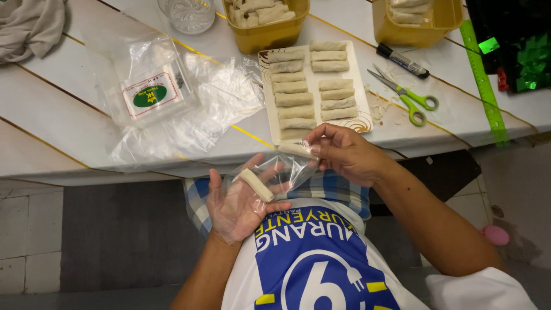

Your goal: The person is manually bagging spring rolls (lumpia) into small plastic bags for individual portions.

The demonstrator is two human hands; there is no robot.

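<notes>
Bench: white planks, thin yellow and dark seam lines.
Spring rolls: pale beige, on a white tray with a brown swirl at the corners.
Tubs: mustard yellow.
Scissors: lime-green handles.
Ruler: green.
Marker: black and white.
Bag: clear.
Wrapper pack: clear; white label, red border, green oval.
Cloth: grey-beige.
Shirt: white with blue panel, yellow dashes.

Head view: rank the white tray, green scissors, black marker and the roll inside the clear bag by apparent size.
1. white tray
2. green scissors
3. black marker
4. roll, nearer the camera, so the marker-roll order is unsure.
</notes>
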